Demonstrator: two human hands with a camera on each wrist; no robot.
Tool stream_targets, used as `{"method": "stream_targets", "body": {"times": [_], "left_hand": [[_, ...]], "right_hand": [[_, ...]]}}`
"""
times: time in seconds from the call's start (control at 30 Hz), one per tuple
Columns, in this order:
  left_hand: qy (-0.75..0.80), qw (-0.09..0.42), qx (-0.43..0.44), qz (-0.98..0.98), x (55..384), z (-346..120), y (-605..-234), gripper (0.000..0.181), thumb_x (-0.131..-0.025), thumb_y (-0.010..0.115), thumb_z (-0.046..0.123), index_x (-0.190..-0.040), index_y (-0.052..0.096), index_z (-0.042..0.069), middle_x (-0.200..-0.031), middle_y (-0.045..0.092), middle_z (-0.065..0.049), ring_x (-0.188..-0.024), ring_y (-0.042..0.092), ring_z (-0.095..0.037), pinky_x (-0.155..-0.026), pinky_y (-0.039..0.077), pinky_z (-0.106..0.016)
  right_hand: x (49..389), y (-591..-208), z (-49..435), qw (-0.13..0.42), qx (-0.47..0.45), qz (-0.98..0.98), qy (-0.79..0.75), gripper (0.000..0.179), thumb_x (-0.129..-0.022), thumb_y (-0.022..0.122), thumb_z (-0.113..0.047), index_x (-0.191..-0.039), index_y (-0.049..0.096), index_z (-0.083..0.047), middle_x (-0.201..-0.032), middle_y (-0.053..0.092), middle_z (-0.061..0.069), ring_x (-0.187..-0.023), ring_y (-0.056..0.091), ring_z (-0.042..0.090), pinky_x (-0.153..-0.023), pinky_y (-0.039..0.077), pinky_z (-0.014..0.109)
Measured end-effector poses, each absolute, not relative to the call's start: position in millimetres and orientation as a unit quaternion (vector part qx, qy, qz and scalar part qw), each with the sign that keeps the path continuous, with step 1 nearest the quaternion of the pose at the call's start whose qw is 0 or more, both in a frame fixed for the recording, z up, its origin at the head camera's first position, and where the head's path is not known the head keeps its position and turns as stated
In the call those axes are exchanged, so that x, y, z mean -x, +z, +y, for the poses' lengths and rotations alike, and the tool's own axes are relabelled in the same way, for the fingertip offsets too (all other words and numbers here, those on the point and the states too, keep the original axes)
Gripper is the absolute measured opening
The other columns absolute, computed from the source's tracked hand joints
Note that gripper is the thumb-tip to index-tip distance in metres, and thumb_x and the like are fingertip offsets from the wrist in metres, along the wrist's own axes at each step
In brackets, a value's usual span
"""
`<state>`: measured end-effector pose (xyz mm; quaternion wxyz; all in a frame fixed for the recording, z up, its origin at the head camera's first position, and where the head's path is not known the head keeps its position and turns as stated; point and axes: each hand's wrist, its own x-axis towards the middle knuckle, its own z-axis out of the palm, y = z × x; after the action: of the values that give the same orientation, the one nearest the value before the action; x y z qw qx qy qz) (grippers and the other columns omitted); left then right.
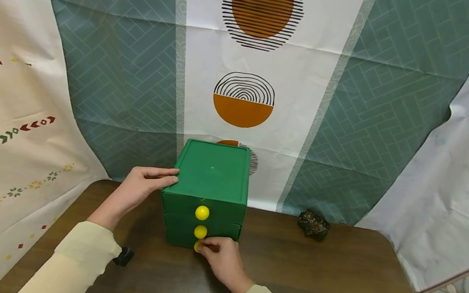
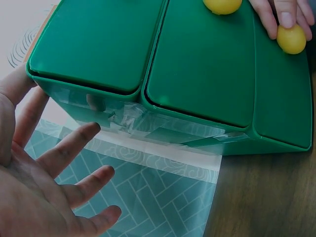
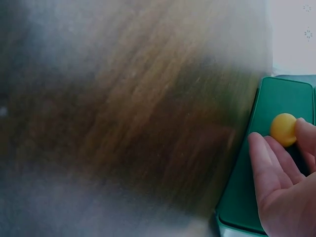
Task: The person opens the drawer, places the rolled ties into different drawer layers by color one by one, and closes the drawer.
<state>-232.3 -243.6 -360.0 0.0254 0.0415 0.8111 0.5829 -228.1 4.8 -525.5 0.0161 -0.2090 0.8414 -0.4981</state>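
Observation:
A green three-drawer box (image 1: 213,174) stands on the table, each drawer front bearing a round yellow knob. My right hand (image 1: 223,261) pinches the lowest knob (image 3: 283,129) between thumb and fingers; its other fingers lie against the green drawer front (image 3: 242,197). All the drawers look pushed in. At the box's upper left edge, my left hand (image 1: 138,189) touches with its thumb and forefinger. The left wrist view shows the remaining left fingers (image 2: 74,148) spread and straight beside the box's taped side (image 2: 131,116).
A dark speckled lump (image 1: 314,224) sits at the back right of the brown table (image 1: 313,286). Patterned cloth (image 1: 127,59) hangs right behind the box, with more cloth at both sides. A small black object (image 1: 123,256) shows by the left sleeve.

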Motion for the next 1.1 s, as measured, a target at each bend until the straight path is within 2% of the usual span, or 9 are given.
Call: {"method": "stream_targets", "body": {"times": [0.43,0.8,1.1], "left_hand": [[0.577,0.021,-0.039,0.815,230.8,-242.6,-358.9,0.045,-0.088,0.065,0.031,-0.129,0.059,0.013,-0.138,0.052,-0.007,-0.133,0.04,-0.025,-0.108,0.037,-0.047],[0.575,0.008,-0.044,0.817,248.1,-253.5,-383.6,0.047,-0.081,0.068,0.046,-0.123,0.064,0.024,-0.135,0.054,0.001,-0.133,0.04,-0.019,-0.109,0.036,-0.046],[0.581,0.022,-0.044,0.812,233.7,-245.7,-362.6,0.043,-0.088,0.066,0.032,-0.127,0.061,0.015,-0.137,0.053,-0.005,-0.135,0.038,-0.026,-0.11,0.034,-0.049]], "right_hand": [[228.2,-525.2,2.6,0.01,0.211,0.834,-0.51,0.014,-0.084,0.07,-0.023,-0.093,0.077,-0.016,-0.089,0.074,-0.005,-0.081,0.066,0.002,-0.066,0.052,0.016],[227.0,-525.5,3.3,0.014,0.199,0.836,-0.512,0.015,-0.085,0.069,-0.025,-0.094,0.077,-0.017,-0.091,0.073,-0.008,-0.08,0.065,-0.001,-0.064,0.053,0.015],[226.5,-525.3,2.8,0.014,0.195,0.838,-0.51,0.015,-0.084,0.07,-0.025,-0.094,0.077,-0.016,-0.089,0.074,-0.007,-0.077,0.065,-0.001,-0.061,0.052,0.016]]}}
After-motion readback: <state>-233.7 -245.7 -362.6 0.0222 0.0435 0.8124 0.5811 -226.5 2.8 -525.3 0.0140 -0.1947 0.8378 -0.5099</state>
